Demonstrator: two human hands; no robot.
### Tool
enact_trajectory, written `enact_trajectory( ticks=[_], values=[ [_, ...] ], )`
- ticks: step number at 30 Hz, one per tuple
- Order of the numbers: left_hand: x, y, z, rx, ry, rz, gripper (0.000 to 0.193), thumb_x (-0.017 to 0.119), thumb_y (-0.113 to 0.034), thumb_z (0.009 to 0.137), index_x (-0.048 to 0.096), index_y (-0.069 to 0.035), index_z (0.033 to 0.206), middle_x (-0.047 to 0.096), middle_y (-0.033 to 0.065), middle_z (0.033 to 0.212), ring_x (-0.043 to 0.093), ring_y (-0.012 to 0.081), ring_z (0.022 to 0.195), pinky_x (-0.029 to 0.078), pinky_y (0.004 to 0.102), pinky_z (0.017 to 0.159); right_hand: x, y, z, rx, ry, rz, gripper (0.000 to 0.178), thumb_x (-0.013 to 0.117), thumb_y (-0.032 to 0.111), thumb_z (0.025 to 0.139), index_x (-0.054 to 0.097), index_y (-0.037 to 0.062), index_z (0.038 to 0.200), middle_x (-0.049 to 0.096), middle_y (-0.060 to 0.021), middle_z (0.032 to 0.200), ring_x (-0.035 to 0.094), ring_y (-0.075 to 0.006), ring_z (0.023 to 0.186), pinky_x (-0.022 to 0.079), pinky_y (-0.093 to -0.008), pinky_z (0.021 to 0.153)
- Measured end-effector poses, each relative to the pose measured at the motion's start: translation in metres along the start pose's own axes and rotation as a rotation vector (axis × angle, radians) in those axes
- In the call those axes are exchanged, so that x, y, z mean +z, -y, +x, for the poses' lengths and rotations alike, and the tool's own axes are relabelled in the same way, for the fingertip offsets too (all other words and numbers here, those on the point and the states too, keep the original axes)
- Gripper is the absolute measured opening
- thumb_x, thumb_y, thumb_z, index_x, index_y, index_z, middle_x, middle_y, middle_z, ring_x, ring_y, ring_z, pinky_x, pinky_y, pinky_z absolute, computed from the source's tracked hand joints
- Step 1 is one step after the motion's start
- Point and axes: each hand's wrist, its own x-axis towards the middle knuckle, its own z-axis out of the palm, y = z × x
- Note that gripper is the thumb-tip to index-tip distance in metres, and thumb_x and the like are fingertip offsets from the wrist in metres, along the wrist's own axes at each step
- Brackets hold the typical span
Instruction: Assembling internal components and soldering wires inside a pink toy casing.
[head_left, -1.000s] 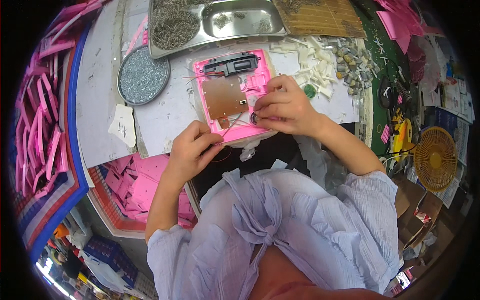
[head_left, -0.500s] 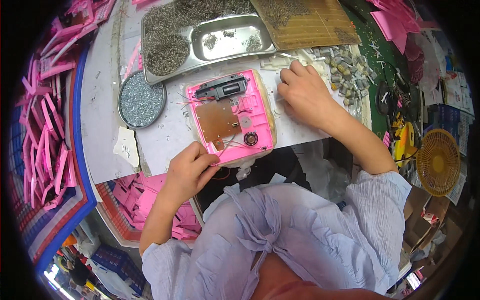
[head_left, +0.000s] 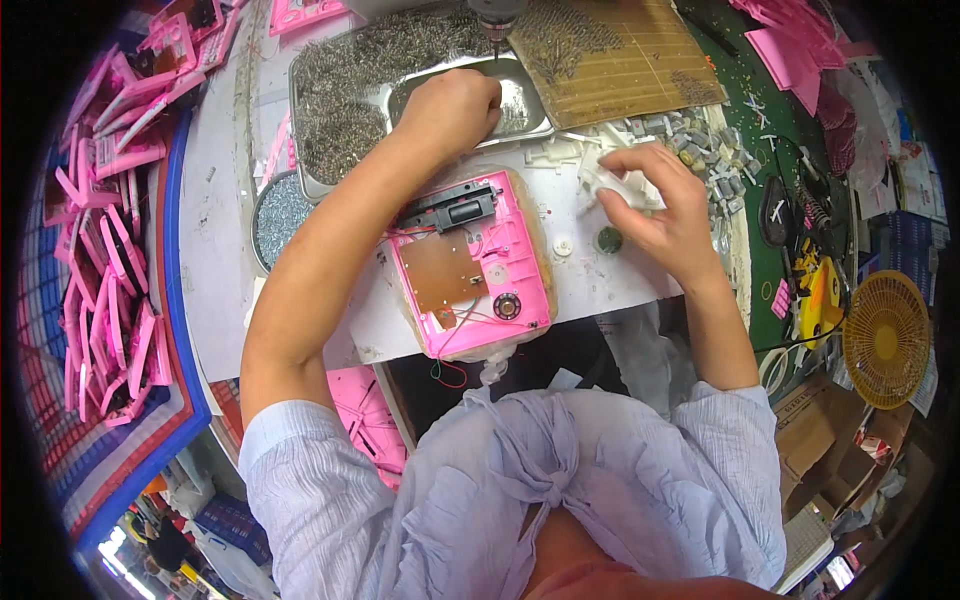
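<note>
A pink plastic case half [head_left: 520,230] lies open side up on a plastic-wrapped pad at the table's front edge. It holds a black mechanism [head_left: 465,212], a brown circuit board [head_left: 440,275], a round speaker-like part [head_left: 507,306] and loose wires. Beyond it, my left hand [head_left: 450,108] reaches into the small compartment of a metal tray [head_left: 400,100], fingers curled together; its fingertips are hidden. My right hand [head_left: 665,205] is right of the case, thumb and fingers closed around a white plastic part [head_left: 632,187]. Near it lie a small white round part [head_left: 562,245] and a dark green disc [head_left: 608,239].
Small screws [head_left: 350,100] fill most of the tray. An electric screwdriver [head_left: 496,20] hangs above it. Behind my right hand are cardboard [head_left: 620,60] and several grey metal pieces [head_left: 725,160]. A round dish [head_left: 280,215] is partly behind my left forearm. Pink cases [head_left: 110,290] pile at left.
My left hand has left the case's near left corner and reached forward into the tray. My right hand has moved right, onto the white part. The screwdriver and two small discs now show.
</note>
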Motion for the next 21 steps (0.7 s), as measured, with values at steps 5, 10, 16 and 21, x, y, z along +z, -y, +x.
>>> enact_trajectory(
  ticks=[5,10,16,21],
  values=[
    [-0.026,-0.004,-0.012,0.044,-0.215,-0.004,0.016,0.069,-0.015,0.085,0.069,-0.002,0.094,0.071,0.0194,0.094,0.069,0.0392,0.088,0.055,0.0464,0.079,-0.014,0.003,-0.012,0.16,-0.062,0.113,0.022,0.074,0.007,0.081,0.07,-0.0012,0.102,0.069,-0.0118,0.09,0.066,-0.0227,0.084,0.052,-0.0331,0.077],
    [-0.04,-0.001,-0.035,-0.114,-0.306,-0.389,0.018,0.071,-0.011,0.087,0.07,-0.001,0.102,0.074,0.0108,0.089,0.069,0.0194,0.075,0.055,0.0336,0.069,0.013,-0.009,0.011,0.12,0.044,0.329,0.02,0.063,0.017,0.091,0.069,-0.0003,0.099,0.067,-0.013,0.082,0.066,-0.0226,0.076,0.052,-0.0333,0.072],
    [-0.048,-0.006,-0.05,-0.232,-0.236,-0.727,0.018,0.07,-0.013,0.093,0.072,0.001,0.104,0.074,0.0085,0.083,0.067,0.0108,0.07,0.053,0.0286,0.065,0.054,0.002,0.097,0.042,0.214,0.07,0.029,0.069,0.029,0.09,0.073,0.0058,0.106,0.06,-0.0078,0.062,0.059,-0.0193,0.055,0.045,-0.0365,0.058],
    [-0.044,-0.003,-0.052,-0.103,-0.405,-0.447,0.022,0.065,-0.02,0.098,0.071,0.001,0.097,0.071,0.0144,0.079,0.067,0.0227,0.067,0.051,0.0358,0.062,0.069,0.001,0.118,-0.065,0.273,-0.033,0.032,0.071,0.033,0.088,0.075,0.0096,0.108,0.066,-0.011,0.068,0.063,-0.0284,0.059,0.048,-0.0403,0.059]
  ],
)
